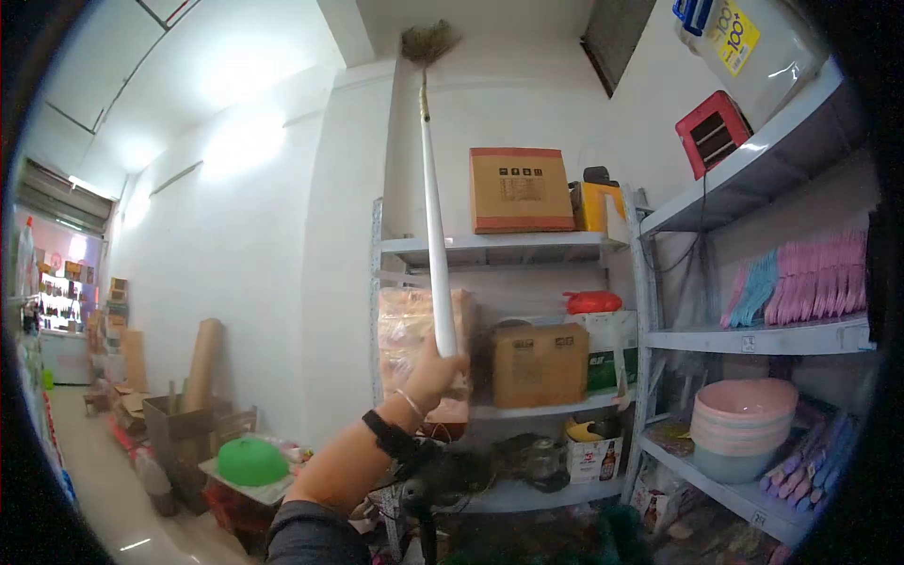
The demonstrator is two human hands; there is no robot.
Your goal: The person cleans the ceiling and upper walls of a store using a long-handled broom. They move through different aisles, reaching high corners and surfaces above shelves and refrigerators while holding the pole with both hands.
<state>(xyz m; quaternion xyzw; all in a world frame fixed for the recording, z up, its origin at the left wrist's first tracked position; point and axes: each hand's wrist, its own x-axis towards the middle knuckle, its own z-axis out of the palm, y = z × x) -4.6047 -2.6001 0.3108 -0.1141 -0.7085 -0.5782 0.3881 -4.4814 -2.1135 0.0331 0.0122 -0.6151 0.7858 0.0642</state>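
Dark sleeve and forearm rise from below; one hand [435, 372], side unclear, has fingers wrapped around white broom handle [435, 235], bristles [427, 42] touching ceiling corner above shelving [508, 247]. Best grip low, keep pole vertical, sweep gently. Other hand unseen.

One long-handled duster [434, 207] stood raised in one left hand [435, 375]; one dark band and one thin bracelet [411, 403] circled the wrist. Two metal shelf units were in view: one rear unit [499, 250], one side unit [753, 339]. Two brown cardboard boxes: one on the top shelf [521, 189], one lower [540, 364]. One red lid [593, 301], one red crate-like item [713, 132], one green bowl [251, 461], one stack of pink basins [742, 428], count within the stack unclear
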